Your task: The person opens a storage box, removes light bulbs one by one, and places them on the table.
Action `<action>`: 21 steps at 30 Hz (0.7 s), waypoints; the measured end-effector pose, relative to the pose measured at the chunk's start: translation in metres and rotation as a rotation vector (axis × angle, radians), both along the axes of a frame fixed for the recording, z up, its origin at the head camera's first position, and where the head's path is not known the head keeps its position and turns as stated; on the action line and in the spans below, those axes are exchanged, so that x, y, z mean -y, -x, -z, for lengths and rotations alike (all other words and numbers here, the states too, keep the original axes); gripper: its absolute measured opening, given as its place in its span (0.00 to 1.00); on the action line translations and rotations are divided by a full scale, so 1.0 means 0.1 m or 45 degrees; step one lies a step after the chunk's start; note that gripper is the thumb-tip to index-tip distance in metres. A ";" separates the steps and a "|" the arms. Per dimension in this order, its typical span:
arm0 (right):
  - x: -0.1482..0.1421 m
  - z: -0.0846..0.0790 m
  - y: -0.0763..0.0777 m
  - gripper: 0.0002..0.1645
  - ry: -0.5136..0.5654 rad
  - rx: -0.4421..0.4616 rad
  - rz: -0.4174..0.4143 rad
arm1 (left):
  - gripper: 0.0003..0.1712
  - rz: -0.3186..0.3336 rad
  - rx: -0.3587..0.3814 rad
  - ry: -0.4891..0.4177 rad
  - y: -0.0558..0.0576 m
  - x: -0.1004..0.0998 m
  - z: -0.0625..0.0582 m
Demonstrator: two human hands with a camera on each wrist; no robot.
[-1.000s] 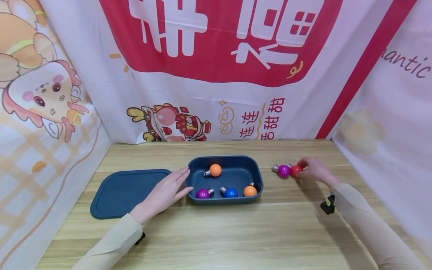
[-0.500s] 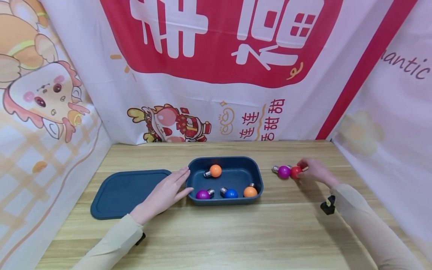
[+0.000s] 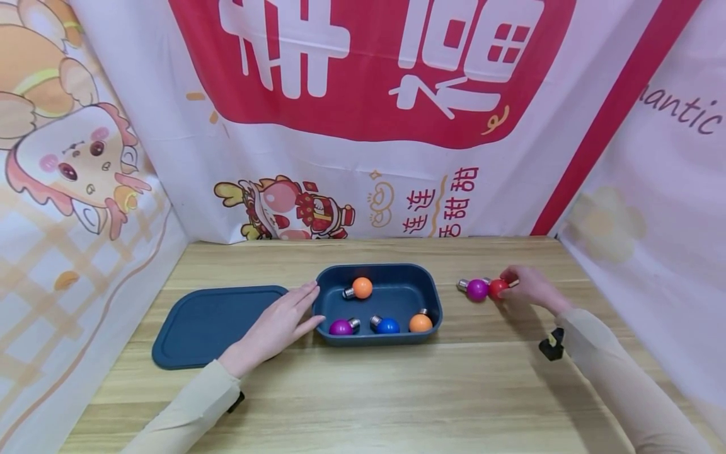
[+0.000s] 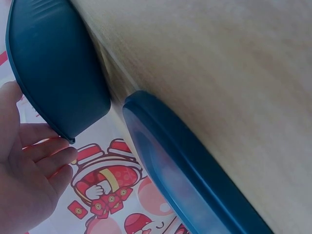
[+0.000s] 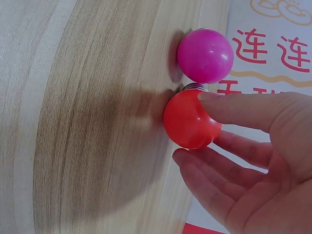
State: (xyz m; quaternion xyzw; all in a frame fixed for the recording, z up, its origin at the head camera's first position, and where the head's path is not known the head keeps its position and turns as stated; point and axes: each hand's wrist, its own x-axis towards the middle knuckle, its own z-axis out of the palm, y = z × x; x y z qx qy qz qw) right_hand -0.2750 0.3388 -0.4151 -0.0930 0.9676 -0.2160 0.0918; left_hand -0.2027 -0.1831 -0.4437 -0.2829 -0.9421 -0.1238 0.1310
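Note:
My left hand [image 3: 278, 323] lies against the left end of a dark blue box [image 3: 379, 338], its fingers extended along the rim. In the left wrist view, the fingertips touch the box wall [image 4: 58, 63]. Inside the box are two orange light bulbs [image 3: 362, 287], a purple bulb [image 3: 340, 326] and a blue bulb [image 3: 388, 325]. On the table to the right, my right hand [image 3: 532, 287] pinches a red light bulb [image 5: 190, 119] between thumb and fingers. A second purple bulb [image 5: 205, 56] lies right beside the red one, its metal base pointing left in the head view.
A dark blue lid [image 3: 212, 328] lies flat left of the box, partly behind the left hand. Printed cloth walls [image 3: 363, 189] enclose the wooden table [image 3: 363, 397] at the back and both sides.

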 end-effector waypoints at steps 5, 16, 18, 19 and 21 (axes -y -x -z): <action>-0.01 0.00 0.01 0.24 0.002 -0.006 0.002 | 0.37 0.000 0.004 0.001 0.01 0.01 0.00; 0.00 0.01 0.02 0.23 -0.004 0.017 0.033 | 0.38 -0.012 0.018 0.008 0.00 0.01 0.00; 0.01 0.01 0.02 0.23 -0.006 0.020 0.034 | 0.38 -0.010 0.015 0.007 0.00 0.01 0.00; 0.01 0.01 0.03 0.23 -0.008 0.019 0.029 | 0.38 -0.009 0.014 0.006 0.00 0.01 0.00; 0.01 0.02 0.03 0.22 -0.011 0.013 0.024 | 0.38 -0.008 0.009 0.005 0.00 0.01 0.00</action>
